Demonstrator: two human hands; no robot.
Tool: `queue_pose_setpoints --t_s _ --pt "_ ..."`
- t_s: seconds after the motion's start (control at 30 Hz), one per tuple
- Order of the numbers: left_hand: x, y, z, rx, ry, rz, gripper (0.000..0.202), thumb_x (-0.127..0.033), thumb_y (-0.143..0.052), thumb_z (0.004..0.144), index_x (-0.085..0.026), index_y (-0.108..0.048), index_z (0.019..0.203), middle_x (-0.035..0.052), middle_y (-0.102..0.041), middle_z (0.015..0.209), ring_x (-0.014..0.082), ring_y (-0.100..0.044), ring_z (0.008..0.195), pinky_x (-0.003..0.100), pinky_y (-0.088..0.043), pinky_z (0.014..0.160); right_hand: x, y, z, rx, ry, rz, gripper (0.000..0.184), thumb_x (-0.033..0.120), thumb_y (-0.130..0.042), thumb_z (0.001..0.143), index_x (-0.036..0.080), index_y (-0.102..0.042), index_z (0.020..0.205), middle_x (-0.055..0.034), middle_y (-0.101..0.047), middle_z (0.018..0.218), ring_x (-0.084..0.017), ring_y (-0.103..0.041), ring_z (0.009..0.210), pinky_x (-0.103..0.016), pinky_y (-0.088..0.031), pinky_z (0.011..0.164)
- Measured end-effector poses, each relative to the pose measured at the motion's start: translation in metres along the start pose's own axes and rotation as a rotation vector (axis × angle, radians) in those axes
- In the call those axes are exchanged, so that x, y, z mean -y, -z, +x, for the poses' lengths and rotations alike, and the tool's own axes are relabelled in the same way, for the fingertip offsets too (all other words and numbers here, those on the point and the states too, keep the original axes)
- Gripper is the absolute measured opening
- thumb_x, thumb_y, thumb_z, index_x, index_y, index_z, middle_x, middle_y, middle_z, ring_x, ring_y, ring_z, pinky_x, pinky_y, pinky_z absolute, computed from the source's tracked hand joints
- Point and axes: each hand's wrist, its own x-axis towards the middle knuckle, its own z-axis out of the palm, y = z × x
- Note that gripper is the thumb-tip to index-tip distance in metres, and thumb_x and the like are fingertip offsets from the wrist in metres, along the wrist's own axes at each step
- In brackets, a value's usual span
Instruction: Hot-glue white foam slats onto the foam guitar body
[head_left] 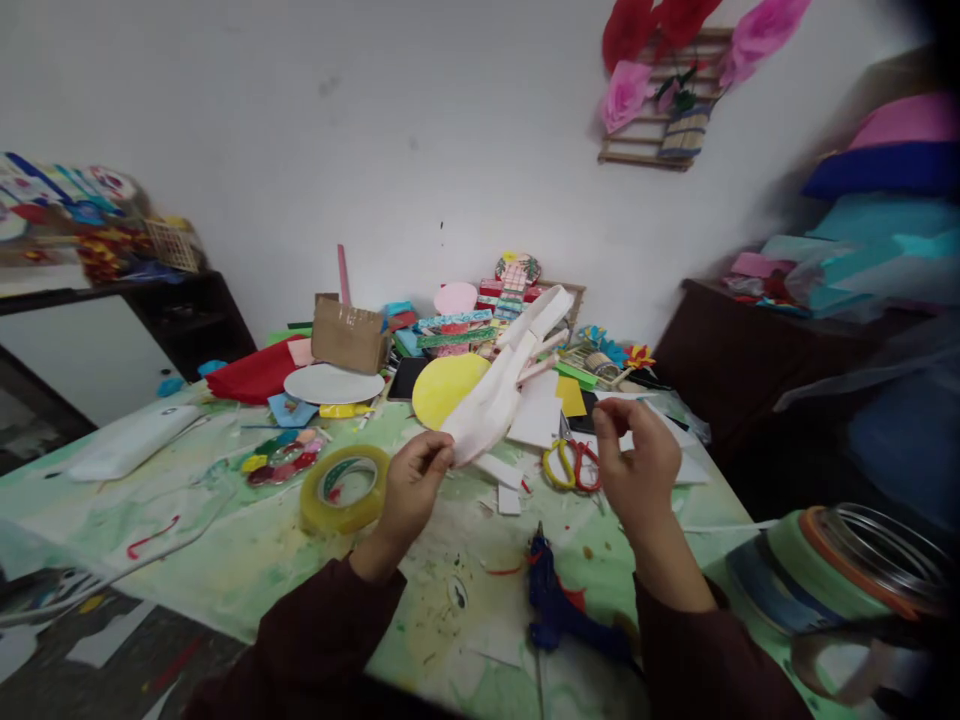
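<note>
My left hand [412, 490] is closed on the near end of a long white paper shape [499, 385], which it holds up over the table, slanting away to the upper right. My right hand [634, 460] hovers just to the right of it, fingers curled and thumb and forefinger pinched together; I cannot make out anything in them. A roll of clear tape [345, 488] lies just left of my left hand. Scissors with yellow and red handles [571, 465] lie between my hands. A blue glue gun [551, 600] rests on the table near my right forearm.
The paint-stained green table [225, 540] carries a yellow paper disc [444, 388], a white plate [334, 384], a cardboard box [349, 335], red paper [255, 372], a paint palette [285, 458] and piled craft pieces at the back. Stacked tape rolls [847, 580] stand at the right front.
</note>
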Motion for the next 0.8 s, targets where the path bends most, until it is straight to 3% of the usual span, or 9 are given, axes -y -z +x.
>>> queue_pose_setpoints --t_s 0.07,0.13,0.2,0.27,0.37,0.57,0.7,0.8 --pt "-0.006 0.0 0.0 0.142 -0.194 0.251 0.008 -0.024 -0.061 0.082 -0.016 -0.064 0.083 0.0043 -0.065 0.084 0.015 -0.058 0.078 0.026 -0.046 0.072 0.019 -0.002 -0.004 0.063 0.154 0.028 0.013 0.025 -0.053 0.087 0.018 -0.06 0.097 -0.0063 -0.065 0.085 -0.018 -0.058 0.078 -0.032 -0.046 0.071" --pt "-0.011 -0.002 -0.001 0.263 -0.346 0.416 0.009 -0.022 -0.056 0.086 -0.017 -0.063 0.083 0.0052 -0.065 0.084 0.0166 -0.059 0.081 0.029 -0.046 0.075 0.032 -0.008 -0.008 0.22 0.256 0.032 0.02 0.026 -0.057 0.086 0.018 -0.06 0.104 -0.0099 -0.065 0.1 -0.022 -0.057 0.094 -0.036 -0.045 0.08" --pt "-0.011 -0.004 -0.003 0.32 -0.433 0.504 0.009 -0.021 -0.053 0.088 -0.017 -0.061 0.086 0.006 -0.066 0.085 0.0174 -0.059 0.083 0.03 -0.046 0.077 0.038 -0.016 -0.012 0.403 0.309 0.012 0.022 0.026 -0.061 0.084 0.018 -0.062 0.104 -0.0102 -0.065 0.108 -0.024 -0.053 0.103 -0.039 -0.041 0.086" --pt "-0.009 -0.006 -0.004 0.34 -0.465 0.544 0.01 -0.02 -0.051 0.089 -0.017 -0.06 0.087 0.0066 -0.066 0.085 0.0179 -0.059 0.083 0.031 -0.046 0.076 0.038 -0.025 -0.016 0.561 0.344 -0.009 0.015 0.023 -0.063 0.083 0.019 -0.064 0.097 -0.0074 -0.066 0.103 -0.024 -0.052 0.101 -0.04 -0.036 0.087" --pt "-0.004 -0.007 -0.005 0.369 -0.46 0.555 0.01 -0.02 -0.05 0.09 -0.017 -0.059 0.088 0.0065 -0.065 0.085 0.0179 -0.059 0.082 0.031 -0.047 0.075 0.034 -0.035 -0.022 0.692 0.359 -0.02 0.006 0.017 -0.06 0.084 0.02 -0.065 0.084 -0.004 -0.068 0.089 -0.021 -0.053 0.094 -0.039 -0.032 0.087" --pt "0.007 -0.005 -0.005 0.406 -0.41 0.497 0.011 -0.02 -0.053 0.088 -0.017 -0.062 0.093 0.0076 -0.066 0.088 0.019 -0.06 0.086 0.032 -0.047 0.078 0.03 -0.042 -0.025 0.733 0.339 -0.041 0.01 0.018 -0.059 0.085 0.018 -0.064 0.076 -0.0034 -0.066 0.079 -0.019 -0.052 0.088 -0.037 -0.029 0.085" --pt "0.005 -0.004 -0.007 0.392 -0.245 0.354 0.023 -0.02 -0.058 0.084 -0.02 -0.066 0.105 0.0087 -0.067 0.097 0.0198 -0.06 0.088 0.034 -0.045 0.085 0.029 -0.043 -0.025 0.739 0.351 -0.069 0.009 0.015 -0.058 0.084 0.018 -0.065 0.077 -0.0045 -0.065 0.078 -0.02 -0.051 0.088 -0.037 -0.029 0.084" --pt "0.003 -0.004 -0.008 0.3 -0.101 0.203 0.027 -0.022 -0.064 0.079 -0.021 -0.068 0.106 0.0076 -0.066 0.096 0.0188 -0.058 0.082 0.032 -0.044 0.085 0.027 -0.043 -0.024 0.72 0.349 -0.058 0.01 0.015 -0.058 0.084 0.018 -0.065 0.077 -0.0048 -0.066 0.078 -0.02 -0.052 0.087 -0.038 -0.03 0.084"
